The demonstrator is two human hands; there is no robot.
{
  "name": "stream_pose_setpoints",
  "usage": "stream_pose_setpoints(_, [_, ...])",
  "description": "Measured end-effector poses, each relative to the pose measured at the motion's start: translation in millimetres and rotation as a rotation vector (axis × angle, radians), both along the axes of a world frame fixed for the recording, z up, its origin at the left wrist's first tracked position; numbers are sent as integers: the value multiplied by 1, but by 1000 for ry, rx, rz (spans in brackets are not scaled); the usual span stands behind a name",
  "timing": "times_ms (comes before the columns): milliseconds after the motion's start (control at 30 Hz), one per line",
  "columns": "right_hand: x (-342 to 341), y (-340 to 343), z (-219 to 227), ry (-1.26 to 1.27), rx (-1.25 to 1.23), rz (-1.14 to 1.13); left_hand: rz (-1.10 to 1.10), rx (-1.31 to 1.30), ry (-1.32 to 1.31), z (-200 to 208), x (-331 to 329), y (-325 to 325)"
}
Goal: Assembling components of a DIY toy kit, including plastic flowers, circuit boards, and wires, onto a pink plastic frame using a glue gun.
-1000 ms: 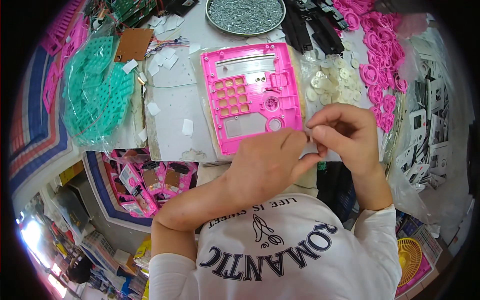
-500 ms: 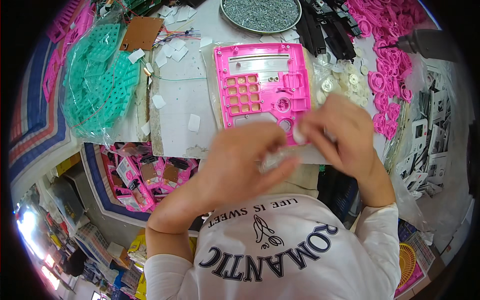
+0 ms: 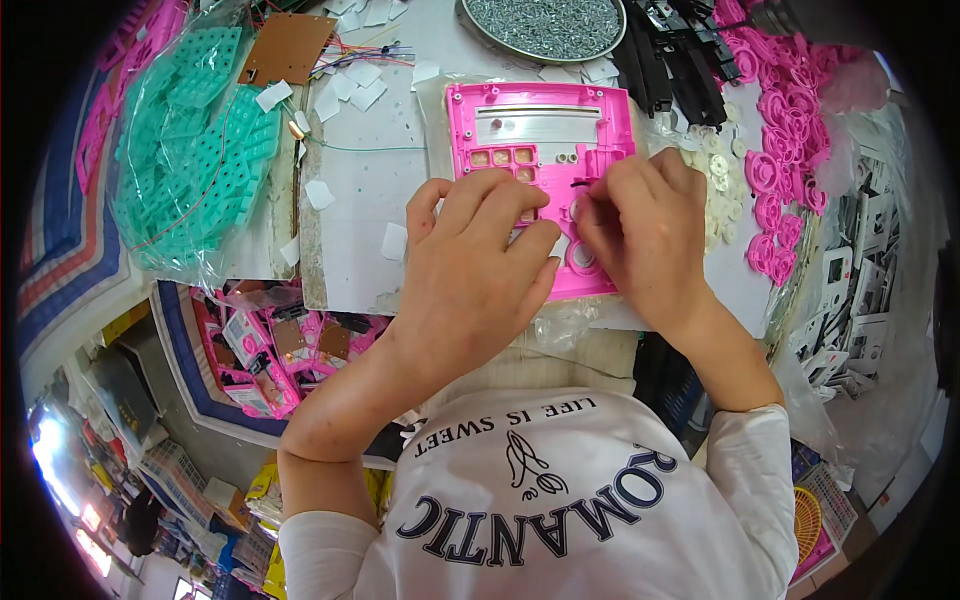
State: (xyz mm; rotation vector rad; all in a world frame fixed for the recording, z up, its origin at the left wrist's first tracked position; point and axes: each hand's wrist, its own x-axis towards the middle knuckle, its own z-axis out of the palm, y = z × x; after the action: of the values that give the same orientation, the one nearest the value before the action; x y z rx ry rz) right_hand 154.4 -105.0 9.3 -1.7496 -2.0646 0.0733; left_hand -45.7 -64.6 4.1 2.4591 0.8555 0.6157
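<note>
A pink plastic casing (image 3: 612, 110) lies inside-up on the table, with a grid of square holes, a long slotted strip and round recesses. My left hand (image 3: 470, 260) rests over its lower left part, fingers spread and bent, covering most of the grid. My right hand (image 3: 650, 235) is over the casing's right side. Thumb and fingers of that hand pinch a small white round part (image 3: 577, 207) at the upper round recess; the fingers hide most of it. Just below, a second round ring (image 3: 581, 258) of the casing shows between my hands.
White plastic discs (image 3: 722, 180) are heaped right of the casing, beside pink rings (image 3: 775, 150). A round tray of screws (image 3: 545, 25) and black plastic parts (image 3: 685, 75) stand behind. Bagged green keypads (image 3: 205, 150) lie left. A power screwdriver (image 3: 795, 20) hangs at upper right.
Both hands have moved up and inward over the casing from its lower edge. The white part has come to the upper round recess. The view has shifted slightly.
</note>
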Motion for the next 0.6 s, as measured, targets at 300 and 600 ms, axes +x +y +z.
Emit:
stream_pose_setpoints(300, [-2, -2, -9, 166, 10, -98, 196, 39, -161, 20, 49, 109])
stream_pose_setpoints(600, [138, 43, 58, 599, 563, -74, 123, 296, 198, -15, 111, 181])
